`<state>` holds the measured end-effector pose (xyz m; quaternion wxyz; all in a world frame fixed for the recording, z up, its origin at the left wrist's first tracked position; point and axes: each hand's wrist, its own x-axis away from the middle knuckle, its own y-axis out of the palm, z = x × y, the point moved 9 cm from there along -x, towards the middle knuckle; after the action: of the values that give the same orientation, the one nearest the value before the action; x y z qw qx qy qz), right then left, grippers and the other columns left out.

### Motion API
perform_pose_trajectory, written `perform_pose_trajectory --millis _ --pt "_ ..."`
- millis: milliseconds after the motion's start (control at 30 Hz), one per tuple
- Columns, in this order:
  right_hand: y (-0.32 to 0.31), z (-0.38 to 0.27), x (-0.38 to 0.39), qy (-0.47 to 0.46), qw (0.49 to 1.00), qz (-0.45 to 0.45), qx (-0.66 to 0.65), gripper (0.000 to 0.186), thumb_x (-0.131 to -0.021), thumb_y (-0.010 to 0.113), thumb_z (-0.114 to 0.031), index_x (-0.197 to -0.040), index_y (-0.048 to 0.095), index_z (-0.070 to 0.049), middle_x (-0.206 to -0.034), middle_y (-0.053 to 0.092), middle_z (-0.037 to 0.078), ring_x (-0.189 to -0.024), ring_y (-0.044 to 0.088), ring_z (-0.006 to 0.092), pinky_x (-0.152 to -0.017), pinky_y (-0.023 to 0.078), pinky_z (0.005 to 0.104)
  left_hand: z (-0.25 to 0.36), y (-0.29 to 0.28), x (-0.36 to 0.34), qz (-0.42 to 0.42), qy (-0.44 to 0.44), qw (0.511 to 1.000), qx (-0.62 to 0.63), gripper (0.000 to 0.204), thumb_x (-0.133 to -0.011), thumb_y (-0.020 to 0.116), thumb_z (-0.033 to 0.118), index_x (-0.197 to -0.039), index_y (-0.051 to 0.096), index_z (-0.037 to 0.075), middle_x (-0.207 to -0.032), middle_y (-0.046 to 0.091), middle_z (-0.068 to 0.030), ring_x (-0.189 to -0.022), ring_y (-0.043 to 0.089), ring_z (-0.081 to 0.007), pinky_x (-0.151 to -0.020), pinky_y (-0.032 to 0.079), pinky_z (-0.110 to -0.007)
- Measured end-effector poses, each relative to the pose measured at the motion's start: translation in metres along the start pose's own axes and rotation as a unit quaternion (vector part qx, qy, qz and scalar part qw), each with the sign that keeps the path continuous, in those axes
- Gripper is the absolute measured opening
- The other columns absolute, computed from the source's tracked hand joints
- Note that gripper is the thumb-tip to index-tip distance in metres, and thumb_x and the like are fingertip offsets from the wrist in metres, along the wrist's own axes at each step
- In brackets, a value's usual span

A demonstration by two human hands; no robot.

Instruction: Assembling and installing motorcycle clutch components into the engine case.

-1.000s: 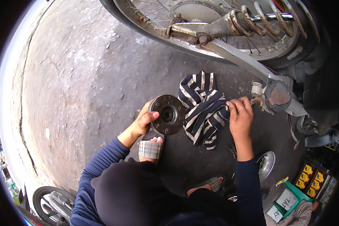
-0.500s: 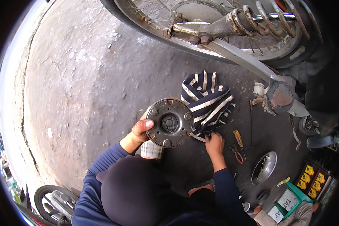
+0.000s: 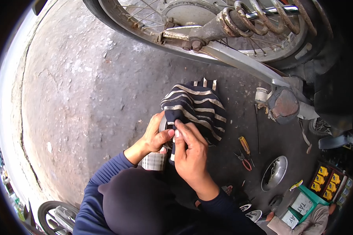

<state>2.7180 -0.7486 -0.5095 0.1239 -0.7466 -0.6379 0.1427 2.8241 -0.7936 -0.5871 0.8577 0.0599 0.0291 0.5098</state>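
A dark blue cloth with pale stripes (image 3: 198, 105) is draped over a round metal disc, of which only a thin edge (image 3: 161, 126) shows at the left. My left hand (image 3: 157, 136) grips the disc's edge through the cloth, thumb on top. My right hand (image 3: 189, 150) presses the cloth's near edge against the disc with fingers and thumb. Both hands touch each other just above my dark-capped head. My sleeves are dark blue.
A motorcycle rear wheel (image 3: 208, 27) with spring shock absorber (image 3: 259, 13) stands at the top. On the concrete ground lie a screwdriver (image 3: 244, 145), pliers (image 3: 244, 161), a chrome cover (image 3: 274, 173), a small checked object (image 3: 154, 161) and a roll of tape (image 3: 261, 95). Yellow boxes (image 3: 325, 181) sit lower right.
The disc was bare in my left hand with the cloth lying on the ground. Now the cloth is lifted over the disc and my right hand has come onto it.
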Motion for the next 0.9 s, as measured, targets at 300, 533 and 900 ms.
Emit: perform_pose_trajectory --millis 300,533,900 --pt "-0.001 0.002 0.001 0.01 0.983 -0.104 -0.149 0.025 -0.094 0.053 0.004 -0.117 0.058 0.013 -0.098 0.059 0.014 -0.083 0.064 0.0165 -0.069 0.055 0.0265 -0.029 -0.026 0.023 0.022 0.077 0.969 -0.236 0.074 -0.083 0.068 0.034 -0.138 0.042 -0.009 -0.115 0.057 -0.031 -0.101 0.054 -0.0445 -0.092 0.041 -0.053" --pt "0.003 0.051 0.026 0.17 0.959 -0.156 -0.162 0.013 -0.097 0.056 -0.002 -0.107 0.062 0.003 -0.096 0.062 0.0 -0.087 0.054 0.0038 -0.076 0.046 0.0211 -0.022 -0.015 0.034 -0.006 0.048 0.955 -0.294 0.083 -0.077 0.071 0.039 -0.138 0.042 -0.011 -0.108 0.058 -0.0304 -0.096 0.054 -0.0443 -0.089 0.04 -0.051" --pt "0.012 0.027 0.019 -0.099 0.917 -0.382 0.061 0.014 -0.085 0.063 -0.001 -0.098 0.067 0.0 -0.09 0.06 0.013 -0.084 0.066 0.0338 -0.076 0.055 0.0405 0.001 -0.016 0.043 -0.019 -0.003 0.959 -0.281 0.072 -0.084 0.064 0.041 -0.134 0.048 -0.009 -0.103 0.062 -0.029 -0.097 0.056 -0.0447 -0.09 0.042 -0.049"
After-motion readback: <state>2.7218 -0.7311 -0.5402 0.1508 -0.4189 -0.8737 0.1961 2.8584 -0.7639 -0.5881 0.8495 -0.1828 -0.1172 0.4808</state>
